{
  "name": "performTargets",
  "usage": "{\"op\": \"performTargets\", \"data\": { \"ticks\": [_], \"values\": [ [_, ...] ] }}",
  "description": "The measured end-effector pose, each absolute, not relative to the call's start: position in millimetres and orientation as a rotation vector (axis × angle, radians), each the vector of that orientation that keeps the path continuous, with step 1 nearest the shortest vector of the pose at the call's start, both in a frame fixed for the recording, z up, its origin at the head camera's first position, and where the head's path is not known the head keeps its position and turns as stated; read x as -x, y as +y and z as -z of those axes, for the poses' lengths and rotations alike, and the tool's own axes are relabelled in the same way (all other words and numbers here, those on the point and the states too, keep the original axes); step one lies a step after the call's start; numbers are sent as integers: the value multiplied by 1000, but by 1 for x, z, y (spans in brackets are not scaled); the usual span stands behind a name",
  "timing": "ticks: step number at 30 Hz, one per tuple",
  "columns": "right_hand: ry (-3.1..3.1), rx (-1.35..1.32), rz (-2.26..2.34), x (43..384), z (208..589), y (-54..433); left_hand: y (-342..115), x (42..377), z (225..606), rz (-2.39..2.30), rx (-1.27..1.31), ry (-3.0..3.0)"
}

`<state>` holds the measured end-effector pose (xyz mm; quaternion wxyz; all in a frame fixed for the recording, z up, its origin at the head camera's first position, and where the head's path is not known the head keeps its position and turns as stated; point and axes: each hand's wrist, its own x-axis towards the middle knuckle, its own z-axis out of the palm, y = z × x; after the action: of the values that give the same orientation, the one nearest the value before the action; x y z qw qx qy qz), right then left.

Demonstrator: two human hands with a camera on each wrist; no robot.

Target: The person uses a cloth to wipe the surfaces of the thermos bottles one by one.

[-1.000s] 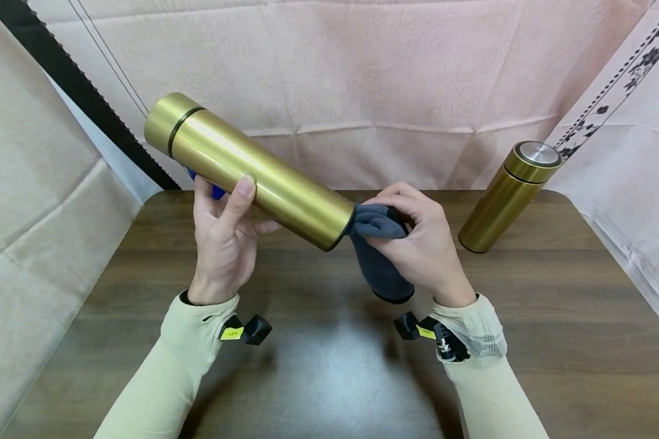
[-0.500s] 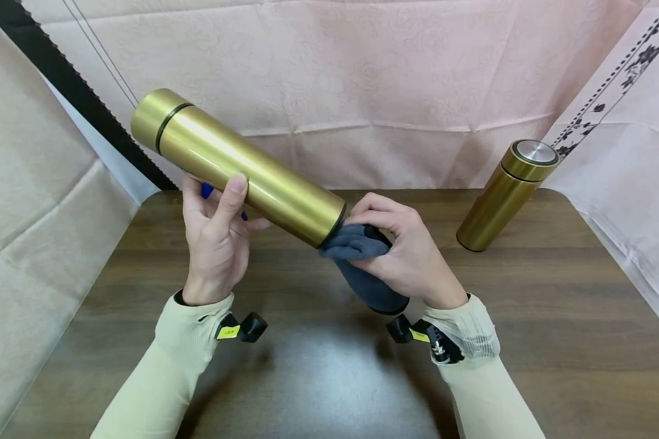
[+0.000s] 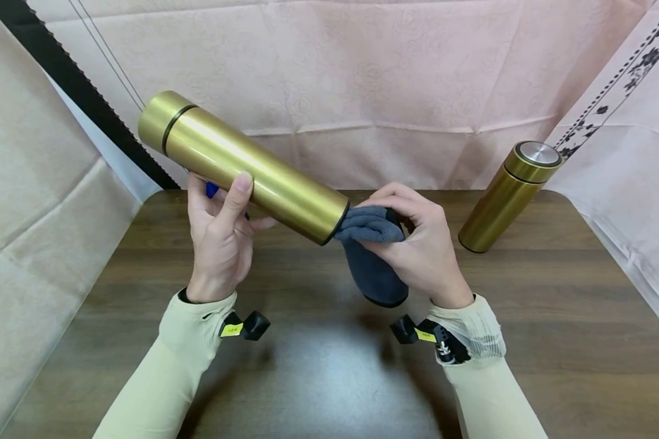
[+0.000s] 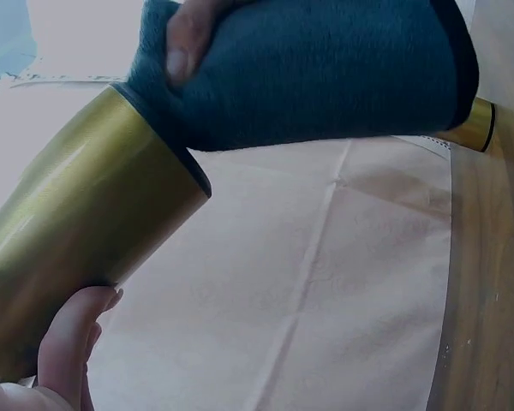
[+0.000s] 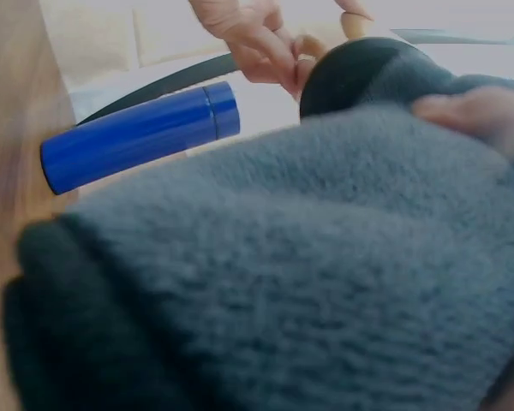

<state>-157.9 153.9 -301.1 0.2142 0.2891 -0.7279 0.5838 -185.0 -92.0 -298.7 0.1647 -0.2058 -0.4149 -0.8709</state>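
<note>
Obliquely, a gold metallic bottle (image 3: 252,167) spans the space between the two hands, a smooth cylinder with a dark ring below its cap. The left grip (image 3: 219,244) holds it about mid-length, thumb on the near side and fingers behind; the capped end rises above and to the left of that grip, while the dark-rimmed base slopes down toward the right grip (image 3: 420,244). The right grip pinches a blue-grey cloth (image 3: 379,268), plush and folded, against the base; a rounded, dark-edged flap hangs below the fingers. To the right of this grip, well apart, a second gold bottle (image 3: 507,198) stands upright on the worktop (image 3: 329,366), its cap topped by a silvery disc. Beyond the left grip, mostly hidden in the head view, stands a glossy blue bottle (image 5: 141,137). Behind both grips hangs a creased, pale pink drape (image 3: 335,79), faintly rose-patterned; the worktop shows brown wood grain.
</note>
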Motion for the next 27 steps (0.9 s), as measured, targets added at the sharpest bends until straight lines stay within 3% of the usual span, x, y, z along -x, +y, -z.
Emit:
{"op": "performTargets", "data": {
  "ticks": [10,27],
  "values": [
    [-2119,-632,-1618,162,306,147,-93,185,302,2519,569,-1142],
    [-2196,-918,-1611,161,309,145,-90,187,301,2465,602,-1153]
  ]
}}
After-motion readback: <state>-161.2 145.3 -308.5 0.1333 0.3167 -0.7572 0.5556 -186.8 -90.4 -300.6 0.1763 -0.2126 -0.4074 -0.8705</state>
